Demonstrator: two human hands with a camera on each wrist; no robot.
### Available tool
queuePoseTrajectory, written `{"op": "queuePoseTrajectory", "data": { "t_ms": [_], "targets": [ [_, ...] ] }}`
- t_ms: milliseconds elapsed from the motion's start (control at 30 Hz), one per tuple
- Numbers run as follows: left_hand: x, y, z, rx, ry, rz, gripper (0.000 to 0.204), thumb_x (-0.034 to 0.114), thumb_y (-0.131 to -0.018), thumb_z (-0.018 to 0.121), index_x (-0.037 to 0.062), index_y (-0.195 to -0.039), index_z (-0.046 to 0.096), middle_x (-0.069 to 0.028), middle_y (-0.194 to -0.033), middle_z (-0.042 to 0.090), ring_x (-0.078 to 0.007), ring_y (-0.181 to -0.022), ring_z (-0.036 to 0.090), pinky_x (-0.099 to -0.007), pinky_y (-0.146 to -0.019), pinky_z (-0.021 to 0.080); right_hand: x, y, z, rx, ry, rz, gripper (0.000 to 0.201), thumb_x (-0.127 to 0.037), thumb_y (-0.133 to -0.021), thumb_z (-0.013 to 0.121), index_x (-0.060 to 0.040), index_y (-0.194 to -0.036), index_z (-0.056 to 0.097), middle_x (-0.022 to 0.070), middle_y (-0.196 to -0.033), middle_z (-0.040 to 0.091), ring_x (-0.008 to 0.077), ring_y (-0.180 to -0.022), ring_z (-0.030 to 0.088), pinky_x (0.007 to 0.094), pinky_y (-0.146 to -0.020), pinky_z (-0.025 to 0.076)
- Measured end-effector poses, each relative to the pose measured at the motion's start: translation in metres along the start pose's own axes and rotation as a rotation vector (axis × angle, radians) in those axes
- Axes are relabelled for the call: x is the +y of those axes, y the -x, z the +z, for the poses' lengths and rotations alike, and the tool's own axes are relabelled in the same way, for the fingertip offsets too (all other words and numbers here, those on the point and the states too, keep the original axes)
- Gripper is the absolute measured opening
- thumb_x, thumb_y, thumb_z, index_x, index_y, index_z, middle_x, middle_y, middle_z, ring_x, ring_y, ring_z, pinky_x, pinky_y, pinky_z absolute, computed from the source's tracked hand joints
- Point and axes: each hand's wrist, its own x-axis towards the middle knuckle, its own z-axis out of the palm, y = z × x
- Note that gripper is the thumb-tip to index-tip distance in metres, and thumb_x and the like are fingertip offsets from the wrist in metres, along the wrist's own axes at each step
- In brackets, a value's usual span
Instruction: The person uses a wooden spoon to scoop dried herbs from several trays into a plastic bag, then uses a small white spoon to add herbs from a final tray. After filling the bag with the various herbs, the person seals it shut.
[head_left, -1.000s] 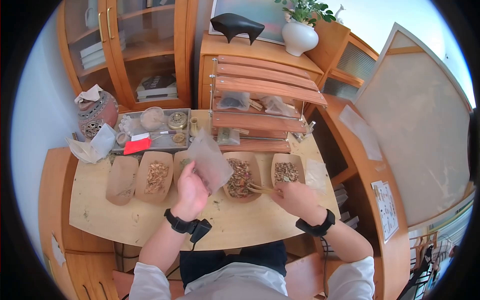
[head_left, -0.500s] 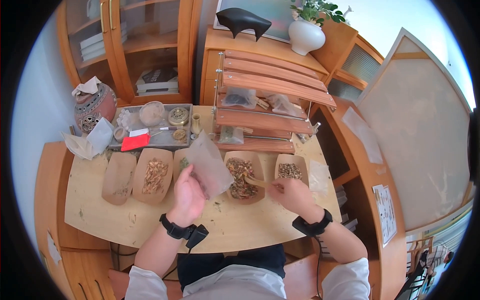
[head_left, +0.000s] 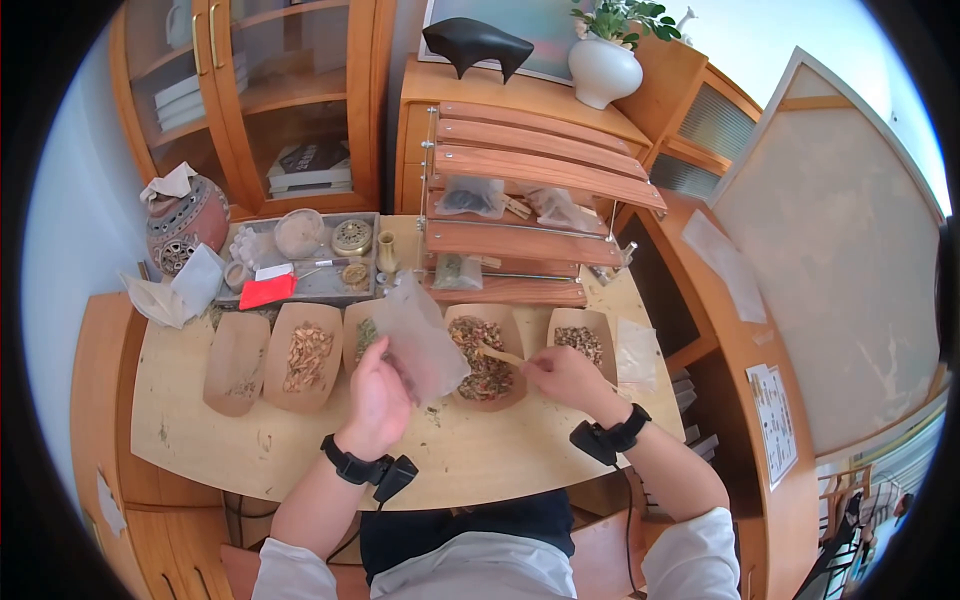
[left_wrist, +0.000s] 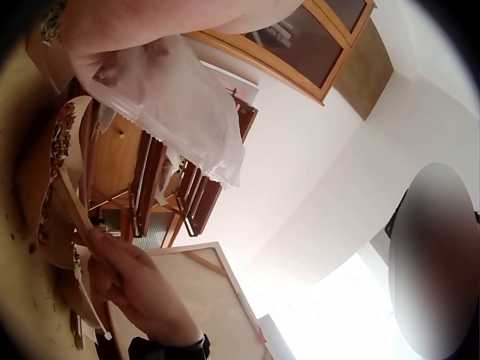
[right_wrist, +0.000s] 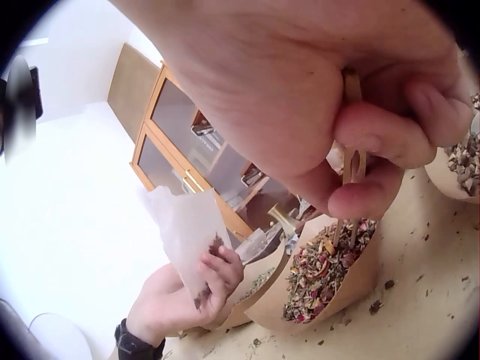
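Note:
My left hand [head_left: 378, 405] holds a translucent bag [head_left: 428, 345] by its lower part, above the middle of the table. In the right wrist view, dark bits show at the bottom of the bag [right_wrist: 184, 225]. My right hand [head_left: 572, 378] pinches wooden tongs [head_left: 503, 356] between thumb and fingers. The tips of the tongs [right_wrist: 350, 180] reach into a mix of dried petals and herbs [right_wrist: 319, 281], which fills a brown paper tray [head_left: 516, 330]. From the left wrist, the tongs [left_wrist: 75, 206] slant down into that tray.
To the left stand a tray of pale brown pieces [head_left: 335, 370], a nearly bare tray [head_left: 232, 350], and one with green herbs [head_left: 365, 335], partly behind the bag. Right lies a tray of chopped bits [head_left: 578, 345]. Behind are a wooden rack [head_left: 520, 235] and a grey tray [head_left: 340, 292].
My right hand has moved slightly left, and the tongs' tips have gone from the tray's right side further into the mix. The left hand keeps the bag in nearly the same place.

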Motion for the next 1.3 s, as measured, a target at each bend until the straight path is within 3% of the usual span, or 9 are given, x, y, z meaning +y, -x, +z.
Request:
{"op": "queuePoseTrajectory", "data": {
  "t_ms": [300,400,500,600,900,1033,1100,1200,1300],
  "targets": [
    [0.001,0.001,0.001,-0.002,-0.004,-0.004,0.047,0.037,-0.101,0.042,0.0087,-0.138,0.043,-0.0061,-0.135,0.053,-0.0216,-0.124,0.05,-0.0397,-0.107,0.037,-0.005,0.003,-0.024,0.144,0.175,0.045,0.035,-0.036,-0.087,0.063,-0.0055,-0.099,0.074,0.0154,-0.087,0.072,0.0333,-0.084,0.07,0.0395,-0.076,0.055],
    [0.0,0.002,0.004,0.001,-0.01,-0.001,0.048,0.038,-0.1,0.044,0.0081,-0.137,0.044,-0.0072,-0.133,0.054,-0.0221,-0.122,0.051,-0.04,-0.105,0.037,0.014,-0.013,-0.02,0.063,0.112,0.008,0.037,-0.037,-0.088,0.063,-0.0032,-0.1,0.074,0.0147,-0.083,0.072,0.0323,-0.082,0.07,0.039,-0.074,0.054],
    [0.0,0.001,0.005,0.001,-0.016,0.012,0.048,0.038,-0.1,0.043,0.0077,-0.137,0.044,-0.0073,-0.133,0.054,-0.0225,-0.123,0.051,-0.0405,-0.106,0.038,0.015,-0.026,-0.017,-0.137,-0.063,0.11,0.038,-0.037,-0.088,0.064,-0.0028,-0.1,0.074,0.0142,-0.082,0.072,0.0317,-0.081,0.07,0.0388,-0.074,0.054],
    [0.001,0.001,0.004,-0.016,-0.01,0.023,0.047,0.037,-0.101,0.043,0.0072,-0.137,0.044,-0.0076,-0.133,0.054,-0.0228,-0.123,0.051,-0.0409,-0.106,0.038,0.003,-0.025,-0.014,-0.134,-0.096,0.126,0.037,-0.038,-0.088,0.064,-0.0038,-0.099,0.074,0.0134,-0.08,0.072,0.0312,-0.076,0.07,0.038,-0.073,0.053],
    [-0.003,-0.005,-0.006,-0.01,-0.034,0.0,0.043,0.035,-0.101,0.043,0.0083,-0.134,0.046,-0.0062,-0.131,0.055,-0.0217,-0.12,0.053,-0.0399,-0.103,0.04,-0.009,-0.01,0.009,0.104,0.189,-0.095,0.032,-0.036,-0.09,0.061,-0.0081,-0.093,0.076,0.0181,-0.081,0.07,0.0356,-0.077,0.068,0.0424,-0.072,0.054],
    [-0.003,-0.003,-0.003,0.005,-0.036,-0.002,0.04,0.035,-0.101,0.044,0.0093,-0.131,0.047,-0.0047,-0.126,0.056,-0.0197,-0.114,0.055,-0.0382,-0.098,0.043,-0.003,-0.011,0.015,0.125,0.174,-0.129,0.031,-0.034,-0.091,0.061,-0.0068,-0.092,0.075,0.0178,-0.081,0.07,0.0354,-0.078,0.068,0.0426,-0.07,0.054],
    [-0.002,-0.003,-0.002,-0.014,-0.042,0.003,0.045,0.034,-0.102,0.038,0.007,-0.137,0.042,-0.0073,-0.136,0.052,-0.0221,-0.124,0.05,-0.0401,-0.106,0.038,0.005,-0.012,0.011,0.101,0.078,-0.159,0.03,-0.032,-0.09,0.062,-0.0055,-0.095,0.075,0.0184,-0.082,0.07,0.0359,-0.078,0.068,0.0424,-0.069,0.053],
    [-0.001,-0.002,-0.001,0.0,-0.058,-0.013,0.047,0.034,-0.103,0.036,0.0058,-0.141,0.039,-0.0087,-0.141,0.049,-0.0236,-0.13,0.048,-0.0417,-0.11,0.035,0.011,-0.009,-0.002,0.063,-0.135,-0.155,0.03,-0.029,-0.091,0.064,-0.0013,-0.1,0.073,0.018,-0.078,0.069,0.0296,-0.07,0.067,0.0385,-0.066,0.052],
    [-0.001,0.0,0.003,-0.016,-0.054,-0.019,0.048,0.034,-0.103,0.036,0.0056,-0.142,0.039,-0.0088,-0.142,0.049,-0.0239,-0.131,0.047,-0.0426,-0.11,0.035,0.0,0.001,-0.022,0.016,-0.22,-0.089,0.031,-0.025,-0.092,0.065,0.0029,-0.102,0.071,0.0126,-0.073,0.067,0.0165,-0.063,0.061,0.0319,-0.063,0.049]
  ]
}}
